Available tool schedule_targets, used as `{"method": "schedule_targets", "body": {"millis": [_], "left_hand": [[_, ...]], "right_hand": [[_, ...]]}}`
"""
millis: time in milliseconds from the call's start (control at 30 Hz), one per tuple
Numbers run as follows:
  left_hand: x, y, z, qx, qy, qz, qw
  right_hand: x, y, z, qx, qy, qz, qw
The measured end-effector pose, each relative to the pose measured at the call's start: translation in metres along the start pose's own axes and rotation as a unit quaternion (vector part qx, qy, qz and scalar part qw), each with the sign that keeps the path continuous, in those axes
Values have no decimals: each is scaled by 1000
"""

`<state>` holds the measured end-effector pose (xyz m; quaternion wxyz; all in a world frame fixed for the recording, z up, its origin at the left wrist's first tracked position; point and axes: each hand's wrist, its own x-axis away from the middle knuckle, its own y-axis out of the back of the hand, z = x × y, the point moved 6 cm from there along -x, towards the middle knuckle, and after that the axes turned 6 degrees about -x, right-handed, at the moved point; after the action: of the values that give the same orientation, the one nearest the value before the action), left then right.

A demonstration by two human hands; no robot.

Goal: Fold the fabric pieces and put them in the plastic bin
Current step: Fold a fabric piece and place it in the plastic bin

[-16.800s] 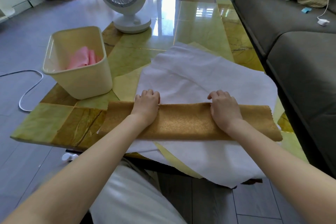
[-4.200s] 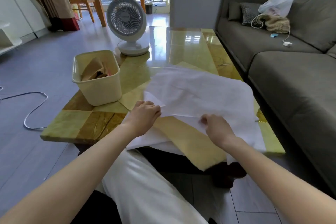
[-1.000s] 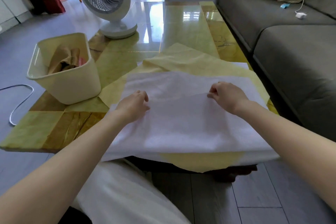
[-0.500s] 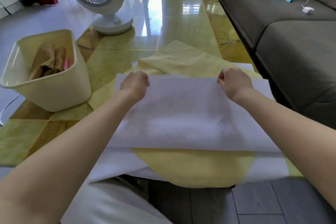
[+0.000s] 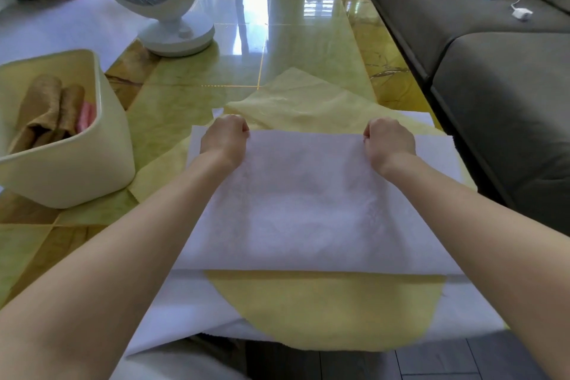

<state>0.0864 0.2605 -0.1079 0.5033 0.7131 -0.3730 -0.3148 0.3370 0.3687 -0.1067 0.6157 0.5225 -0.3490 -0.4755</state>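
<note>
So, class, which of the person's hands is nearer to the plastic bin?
Left. The left hand grips the white fabric's far edge, a little to the right of the plastic bin. The right hand grips the same edge farther right, toward the sofa.

- The white fabric (image 5: pixel 308 210) was thin, matt cloth.
- The yellow fabric (image 5: pixel 324 308) was matt cloth.
- The brown fabric (image 5: pixel 40 108) looked coarse.
- The plastic bin (image 5: pixel 77 170) was smooth.
- The table (image 5: pixel 293 40) was glossy, marbled.
</note>
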Motion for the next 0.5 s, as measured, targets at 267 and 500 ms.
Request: {"method": "schedule_targets", "body": {"millis": [267, 500], "left_hand": [[35, 4, -19, 28, -65, 20, 997], [150, -13, -35, 23, -172, 75, 982]], "right_hand": [[43, 7, 34, -72, 50, 35, 996], [157, -14, 93, -183, 198, 103, 957]]}}
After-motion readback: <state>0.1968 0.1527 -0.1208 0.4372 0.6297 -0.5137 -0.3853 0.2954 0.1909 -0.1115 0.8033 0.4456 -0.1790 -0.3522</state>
